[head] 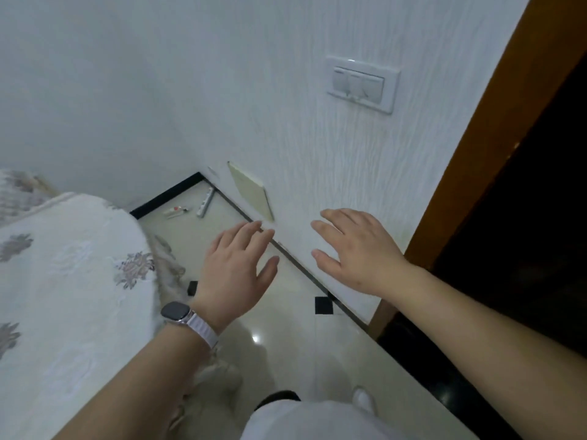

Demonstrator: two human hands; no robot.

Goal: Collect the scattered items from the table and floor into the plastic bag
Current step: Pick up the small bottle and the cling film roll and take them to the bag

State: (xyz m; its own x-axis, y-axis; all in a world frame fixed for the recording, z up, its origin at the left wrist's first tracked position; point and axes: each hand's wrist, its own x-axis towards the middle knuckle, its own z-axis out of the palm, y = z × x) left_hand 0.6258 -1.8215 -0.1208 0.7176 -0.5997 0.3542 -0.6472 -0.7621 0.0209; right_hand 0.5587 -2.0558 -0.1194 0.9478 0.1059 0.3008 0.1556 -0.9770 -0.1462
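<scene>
Pale glossy floor [279, 328] meets a white textured wall [270, 106] in a corner edged by a black skirting [165, 198]. In that corner, on the tiles, lie the scattered things. One is a long white stick [205, 203], lying close along the wall's foot with its far end toward the corner. Just left of it is a small tube [176, 211] with a red-orange patch, and one or two thin pieces lie beside it, too blurred to name. All of them lie flat on the floor, close together but apart from one another.

They sit well beyond the left hand [236, 268], farther from the person and to its left. The right hand [355, 249] is farther still from them, off to the right in front of the wall. Both hands are stretched forward, palms down, with fingers straight and slightly spread. Neither hand holds anything. Whether the right fingertips touch the wall cannot be told. A watch [174, 312] on a pale strap circles the left wrist.

A beige panel [252, 193] is set low on the wall above the left fingertips, and a three-rocker switch [362, 85] sits higher up. A floral cloth [63, 281] drapes over rounded furniture on the left. A brown door frame [476, 154] borders a dark opening on the right. Black squares [323, 305] mark the tile corners.
</scene>
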